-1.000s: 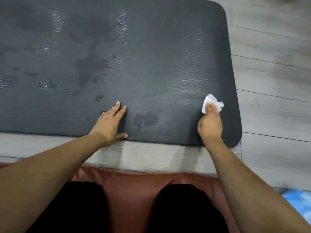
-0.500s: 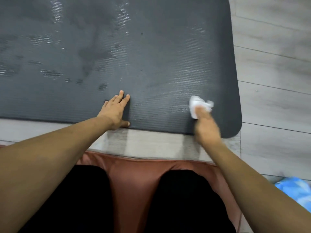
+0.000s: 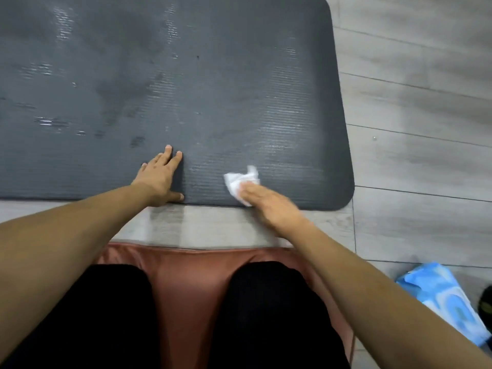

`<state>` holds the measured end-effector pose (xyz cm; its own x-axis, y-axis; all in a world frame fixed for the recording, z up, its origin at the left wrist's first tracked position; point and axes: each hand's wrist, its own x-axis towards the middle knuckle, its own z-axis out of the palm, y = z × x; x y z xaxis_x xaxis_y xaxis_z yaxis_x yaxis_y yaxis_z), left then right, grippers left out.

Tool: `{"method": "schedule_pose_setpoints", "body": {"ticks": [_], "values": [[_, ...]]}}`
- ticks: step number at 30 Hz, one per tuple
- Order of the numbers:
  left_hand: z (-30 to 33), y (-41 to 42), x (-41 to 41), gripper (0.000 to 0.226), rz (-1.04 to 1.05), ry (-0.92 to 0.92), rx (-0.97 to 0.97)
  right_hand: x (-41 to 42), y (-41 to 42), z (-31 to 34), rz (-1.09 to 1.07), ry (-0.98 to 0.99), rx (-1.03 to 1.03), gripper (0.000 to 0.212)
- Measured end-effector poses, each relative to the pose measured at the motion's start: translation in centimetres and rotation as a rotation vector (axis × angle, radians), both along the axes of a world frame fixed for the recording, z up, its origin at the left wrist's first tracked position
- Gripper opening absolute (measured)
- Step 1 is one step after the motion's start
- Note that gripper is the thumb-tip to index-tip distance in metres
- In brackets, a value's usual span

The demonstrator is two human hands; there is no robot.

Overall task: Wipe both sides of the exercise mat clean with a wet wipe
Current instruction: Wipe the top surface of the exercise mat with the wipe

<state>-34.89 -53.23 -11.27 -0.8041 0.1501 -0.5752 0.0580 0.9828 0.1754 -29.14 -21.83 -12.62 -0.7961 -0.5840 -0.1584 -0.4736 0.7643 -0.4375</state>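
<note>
A dark grey exercise mat (image 3: 239, 75) lies flat on the floor and fills the upper part of the head view, with wet streaks and darker damp patches on its ribbed surface. My left hand (image 3: 159, 177) rests flat on the mat near its front edge, fingers straight. To its right, my right hand (image 3: 266, 202) holds a crumpled white wet wipe (image 3: 239, 182) against the mat close to the front edge. The hand is motion-blurred.
Grey wood-look floor (image 3: 412, 129) lies to the right of the mat and in a strip in front of it. A blue pack of wipes (image 3: 442, 296) lies on the floor at the lower right. I kneel on a reddish-brown cushion (image 3: 191, 265).
My right hand has slid the wipe leftward along the mat's front edge, from near the right corner toward my left hand. The left hand has stayed pressed on the mat.
</note>
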Motion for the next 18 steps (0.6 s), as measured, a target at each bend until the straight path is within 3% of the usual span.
{"method": "schedule_pose_setpoints", "body": {"ticks": [1, 3, 5, 6, 8, 11, 13, 16, 18], "values": [[-0.1, 0.0, -0.1, 0.123, -0.002, 0.0, -0.001, 0.9, 4.2, -0.8, -0.202, 0.083, 0.049, 0.047], [-0.2, 0.1, -0.1, 0.124, -0.005, -0.004, -0.002, 3.0, 10.9, -0.7, -0.669, 0.055, 0.173, 0.047], [-0.2, 0.2, -0.1, 0.124, 0.008, -0.005, -0.02, 4.2, 12.4, 0.5, -0.843, 0.079, 0.194, 0.052], [-0.1, 0.3, -0.2, 0.125, 0.013, -0.014, -0.023, 4.2, 11.4, 1.0, -0.863, 0.093, 0.159, 0.041], [0.2, 0.9, -0.4, 0.126, 0.021, -0.039, -0.038, 3.4, 6.7, 1.6, -0.739, 0.093, 0.088, 0.031], [0.7, 2.0, -0.3, 0.125, 0.057, -0.058, -0.085, 2.1, -1.9, 0.1, -0.204, -0.026, -0.094, 0.053], [1.3, 3.1, 0.1, 0.115, 0.084, -0.055, -0.083, 1.4, -4.1, -0.6, 0.002, -0.043, -0.115, 0.054], [2.1, 5.5, 0.8, 0.092, 0.015, 0.04, -0.02, 1.4, 0.8, -1.3, 0.029, 0.029, -0.058, 0.054], [2.1, 7.5, 0.9, 0.082, -0.06, 0.148, 0.022, 2.4, 7.8, -2.4, -0.215, 0.11, -0.077, 0.055]]}}
